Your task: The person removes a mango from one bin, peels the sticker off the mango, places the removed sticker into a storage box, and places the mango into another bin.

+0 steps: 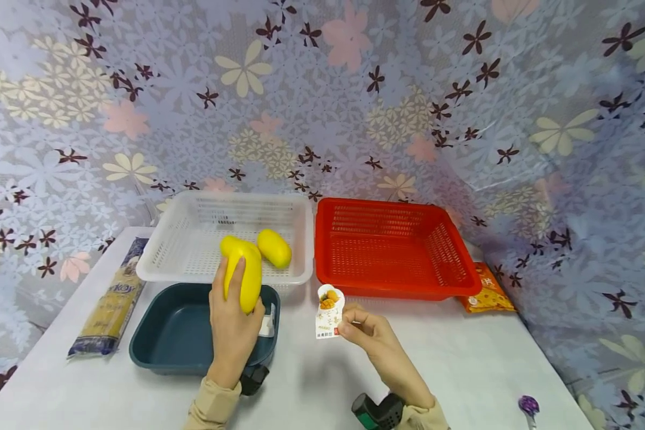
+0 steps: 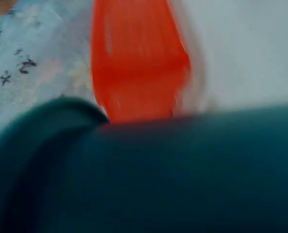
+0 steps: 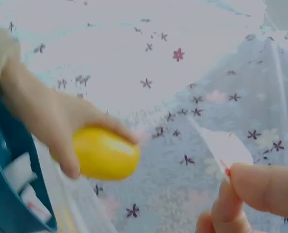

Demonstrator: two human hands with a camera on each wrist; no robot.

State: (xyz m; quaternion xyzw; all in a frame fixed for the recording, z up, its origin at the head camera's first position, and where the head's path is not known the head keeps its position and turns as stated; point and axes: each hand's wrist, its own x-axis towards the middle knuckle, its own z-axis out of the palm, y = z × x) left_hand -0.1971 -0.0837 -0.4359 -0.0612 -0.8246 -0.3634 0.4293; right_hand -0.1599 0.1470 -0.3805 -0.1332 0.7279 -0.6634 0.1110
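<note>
My left hand (image 1: 230, 334) grips a yellow mango (image 1: 251, 275), held over the near rim of the white basket (image 1: 161, 269) and the dark teal tub (image 1: 166, 334). Another yellow mango (image 1: 274, 248) lies in that basket, and a yellow bulge beside the held one may be a further fruit. Between thumb and fingers, my right hand (image 1: 373, 334) pinches a small white card (image 1: 328, 316) printed with a mango picture. White card pieces (image 3: 20, 172) sit inside the tub in the right wrist view. Tub and blur fill the left wrist view, hiding the left hand.
Right of the white basket stands a red basket (image 1: 392, 289). An orange snack bag (image 1: 489, 292) lies partly behind its right corner. A long noodle packet (image 1: 110, 304) is at the table's left edge. Near the front right lies a purple-topped thing (image 1: 528, 405).
</note>
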